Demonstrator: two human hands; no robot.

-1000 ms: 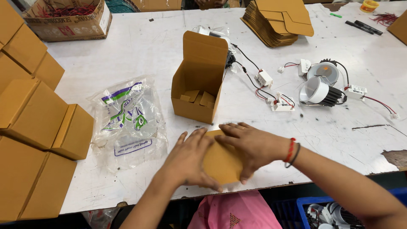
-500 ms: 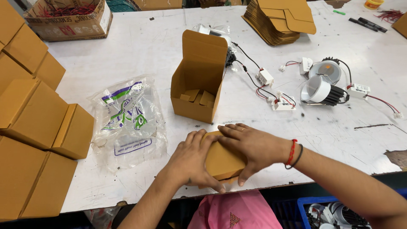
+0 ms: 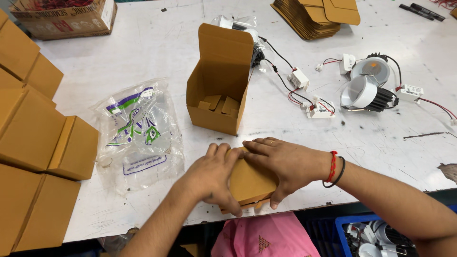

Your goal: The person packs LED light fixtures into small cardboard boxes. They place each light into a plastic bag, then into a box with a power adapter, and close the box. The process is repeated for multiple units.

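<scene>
At table (image 3: 143, 43) front edge, head view: left hand (image 3: 212, 176) and right hand (image 3: 285, 164) clamp a small brown cardboard box (image 3: 250, 183), fingers wrapped on its top and sides. Step looks like closing it; the flaps likely need pressing flat. Behind, open carton (image 3: 219, 83) shows only folded inner flaps.

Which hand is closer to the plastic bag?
Left. The left hand lies just right of the plastic bag; the right hand sits farther right, across the small box.
</scene>
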